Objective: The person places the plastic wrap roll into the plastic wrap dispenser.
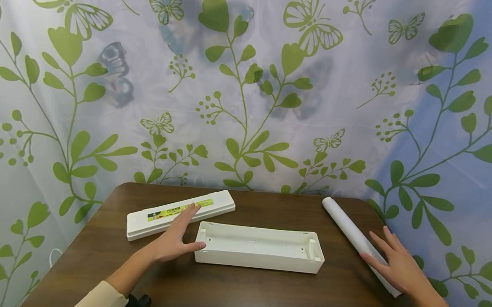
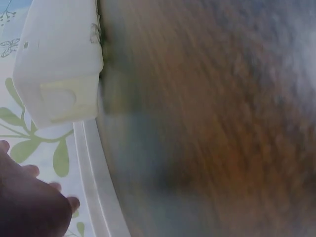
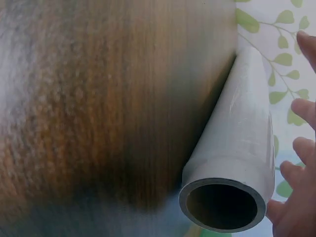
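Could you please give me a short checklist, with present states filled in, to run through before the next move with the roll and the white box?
1. White box standing with its open side up: ok.
2. Labelled cover off the box: ok; it lies behind and to the left, label up.
3. White roll lying apart from the box: ok.
4. Right grip closed round the roll: not ok; its fingers are spread.
5. Left grip touching the box: cannot tell; its thumb overlaps the box's left end in the head view.
6. Loose edge of the roll located: cannot tell; no view shows it clearly.
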A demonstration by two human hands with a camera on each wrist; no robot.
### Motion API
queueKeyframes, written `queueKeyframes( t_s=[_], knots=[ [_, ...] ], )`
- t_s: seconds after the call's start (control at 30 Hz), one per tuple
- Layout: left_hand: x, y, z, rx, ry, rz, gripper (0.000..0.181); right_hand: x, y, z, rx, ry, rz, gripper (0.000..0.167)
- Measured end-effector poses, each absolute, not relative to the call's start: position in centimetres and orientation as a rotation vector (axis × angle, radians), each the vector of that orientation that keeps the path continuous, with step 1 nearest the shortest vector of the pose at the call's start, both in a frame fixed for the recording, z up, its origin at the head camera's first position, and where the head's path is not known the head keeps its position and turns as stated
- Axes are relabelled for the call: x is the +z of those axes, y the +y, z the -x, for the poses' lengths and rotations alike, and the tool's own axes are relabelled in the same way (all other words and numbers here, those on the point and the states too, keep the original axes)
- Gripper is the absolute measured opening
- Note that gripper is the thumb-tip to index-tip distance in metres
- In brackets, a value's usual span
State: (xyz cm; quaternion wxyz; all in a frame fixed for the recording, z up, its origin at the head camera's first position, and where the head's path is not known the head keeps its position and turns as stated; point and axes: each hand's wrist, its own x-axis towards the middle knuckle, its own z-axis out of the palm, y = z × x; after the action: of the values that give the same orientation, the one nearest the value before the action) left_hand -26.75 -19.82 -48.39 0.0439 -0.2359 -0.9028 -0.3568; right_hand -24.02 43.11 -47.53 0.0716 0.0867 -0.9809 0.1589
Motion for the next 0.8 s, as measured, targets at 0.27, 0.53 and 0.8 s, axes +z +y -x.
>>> queueKeyframes(
  t_s=[0.27,0.53,0.8],
  knots=[
    [-48.3,-19.5,26.3,-1.311,-2.753,0.731,0.108,-47.8,43.8,24.4,0.562,-2.989,-0.240,0.082],
    [-48.8,-19.5,26.6,-1.540,-2.672,0.823,0.106,-48.0,44.5,24.8,0.671,-2.989,-0.252,0.078],
    [-49.4,-19.6,27.2,-1.737,-2.646,0.904,0.106,-48.2,45.5,25.3,0.870,-3.026,-0.235,0.078]
  ],
)
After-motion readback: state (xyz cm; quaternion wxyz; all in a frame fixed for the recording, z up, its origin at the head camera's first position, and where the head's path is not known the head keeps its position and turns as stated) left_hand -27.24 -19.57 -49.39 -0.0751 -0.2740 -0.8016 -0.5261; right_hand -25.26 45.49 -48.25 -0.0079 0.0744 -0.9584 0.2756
